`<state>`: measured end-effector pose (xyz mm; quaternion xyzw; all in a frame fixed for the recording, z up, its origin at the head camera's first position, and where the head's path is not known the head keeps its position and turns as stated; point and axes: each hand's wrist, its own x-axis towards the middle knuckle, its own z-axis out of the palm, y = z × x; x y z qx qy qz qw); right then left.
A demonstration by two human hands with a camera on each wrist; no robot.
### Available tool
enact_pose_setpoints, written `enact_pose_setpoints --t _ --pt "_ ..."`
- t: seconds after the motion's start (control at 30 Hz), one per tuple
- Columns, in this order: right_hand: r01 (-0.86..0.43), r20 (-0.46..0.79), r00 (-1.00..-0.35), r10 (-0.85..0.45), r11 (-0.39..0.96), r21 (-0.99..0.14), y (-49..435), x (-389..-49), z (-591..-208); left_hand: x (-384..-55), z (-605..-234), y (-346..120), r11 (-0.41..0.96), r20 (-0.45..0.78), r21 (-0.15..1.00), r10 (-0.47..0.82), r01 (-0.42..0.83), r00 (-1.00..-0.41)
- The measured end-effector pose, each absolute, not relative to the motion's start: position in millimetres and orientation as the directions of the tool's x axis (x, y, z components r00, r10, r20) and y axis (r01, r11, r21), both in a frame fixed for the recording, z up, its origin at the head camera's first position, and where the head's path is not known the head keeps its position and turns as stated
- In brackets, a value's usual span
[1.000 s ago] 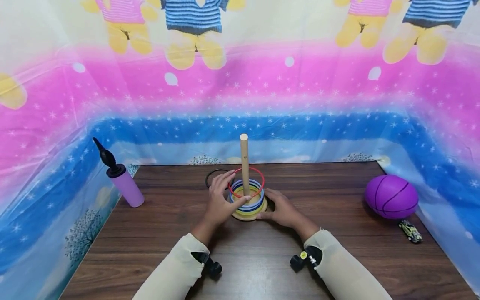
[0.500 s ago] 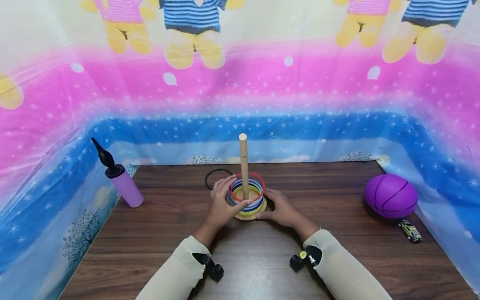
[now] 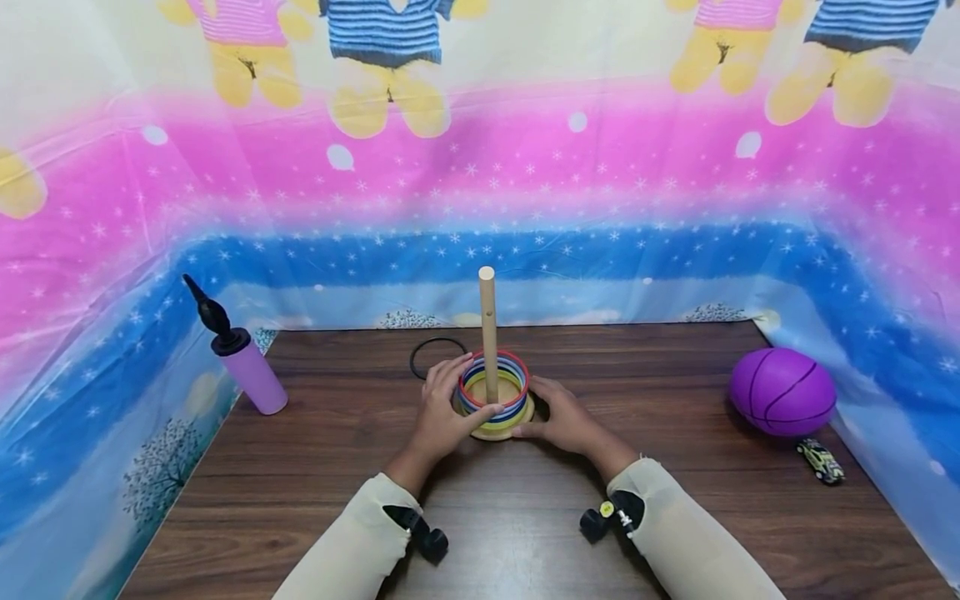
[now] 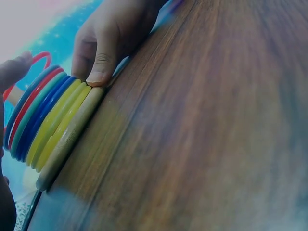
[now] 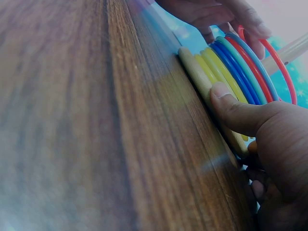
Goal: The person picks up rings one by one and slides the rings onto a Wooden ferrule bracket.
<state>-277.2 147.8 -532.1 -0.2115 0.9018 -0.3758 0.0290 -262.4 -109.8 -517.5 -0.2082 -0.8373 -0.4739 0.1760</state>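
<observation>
Upright on the table stands a wooden peg (image 3: 489,333) on a round wooden base (image 4: 67,139). Several stacked rings (image 4: 45,120) in yellow, blue, teal and red surround the peg. My left hand (image 3: 444,407) holds a red ring (image 5: 282,64) between thumb and fingers, around the peg. In the right wrist view this ring sits tilted slightly above the stack. My right hand (image 3: 564,419) grips the base's right side, its thumb at the base's edge near the lowest yellow ring. Parts of the stack are hidden behind my left hand.
A black ring (image 3: 412,358) lies behind my left hand. A purple hand pump (image 3: 257,379) stands at the left. On the right are a purple ball (image 3: 782,392) and a small toy car (image 3: 821,462). A printed cloth (image 3: 562,250) encloses the table's back and sides.
My left hand has brought the red ring down along the peg, close to the top of the stack. The right hand has stayed at the base.
</observation>
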Motion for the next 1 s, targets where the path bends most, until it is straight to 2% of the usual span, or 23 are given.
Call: enact_pose_setpoints --t 1.0 --pt "-0.35 0.104 -0.913 -0.394 0.627 -0.696 148.4 -275.7 -532.0 -265.0 -524.9 -111.2 0.476 0.476 0.713 0.21 0.514 -0.854"
